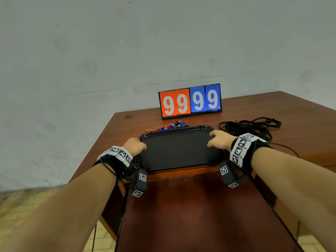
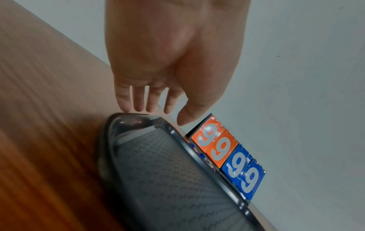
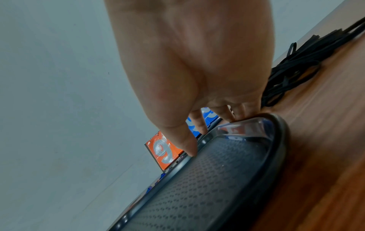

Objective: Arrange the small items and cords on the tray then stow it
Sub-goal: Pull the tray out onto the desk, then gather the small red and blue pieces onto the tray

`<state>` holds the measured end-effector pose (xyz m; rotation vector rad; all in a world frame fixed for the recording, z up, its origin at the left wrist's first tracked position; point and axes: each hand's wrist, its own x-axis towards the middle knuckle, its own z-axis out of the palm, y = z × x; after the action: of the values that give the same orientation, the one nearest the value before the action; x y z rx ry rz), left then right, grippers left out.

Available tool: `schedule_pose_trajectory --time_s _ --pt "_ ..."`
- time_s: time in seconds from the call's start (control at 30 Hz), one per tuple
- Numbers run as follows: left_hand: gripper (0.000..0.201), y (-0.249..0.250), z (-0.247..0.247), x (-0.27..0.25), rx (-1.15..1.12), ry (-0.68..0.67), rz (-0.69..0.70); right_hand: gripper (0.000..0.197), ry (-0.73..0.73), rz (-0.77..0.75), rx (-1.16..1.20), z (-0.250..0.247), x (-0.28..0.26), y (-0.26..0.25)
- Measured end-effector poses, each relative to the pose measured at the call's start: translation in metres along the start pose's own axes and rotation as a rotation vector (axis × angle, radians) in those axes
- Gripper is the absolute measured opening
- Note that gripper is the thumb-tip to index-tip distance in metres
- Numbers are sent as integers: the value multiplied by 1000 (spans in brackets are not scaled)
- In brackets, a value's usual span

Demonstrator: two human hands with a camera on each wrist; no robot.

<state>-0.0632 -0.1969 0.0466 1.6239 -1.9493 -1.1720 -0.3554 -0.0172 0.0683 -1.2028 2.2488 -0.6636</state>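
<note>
A black tray lies empty on the brown table, near its front edge. My left hand is at the tray's left far corner; in the left wrist view its fingers are straight, their tips just at the rim of the tray. My right hand holds the right far corner: its thumb presses the rim from inside and its fingers reach over the outside of the tray. Small red, blue and purple items lie behind the tray. Tangled black cords lie to its right.
A flip scoreboard reading 99 99 stands at the table's back, against a plain wall. A dark red surface lies below the table's front edge. Tiled floor shows on the left.
</note>
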Motion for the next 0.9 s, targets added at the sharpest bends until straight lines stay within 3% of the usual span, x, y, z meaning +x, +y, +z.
schedule_pose_trajectory --time_s 0.1,0.27,0.47,0.9 --pt "8 31 -3 -37 33 117 68 65 33 -58 -26 0 -1 -8" --pt "38 51 0 -26 47 203 186 62 -1 -172 -3 -2 3 -28" --pt "31 70 17 -5 70 151 265 59 -53 -239 69 0 24 -52" --pt "25 87 29 69 286 17 270 53 -141 -323 40 15 88 -93"
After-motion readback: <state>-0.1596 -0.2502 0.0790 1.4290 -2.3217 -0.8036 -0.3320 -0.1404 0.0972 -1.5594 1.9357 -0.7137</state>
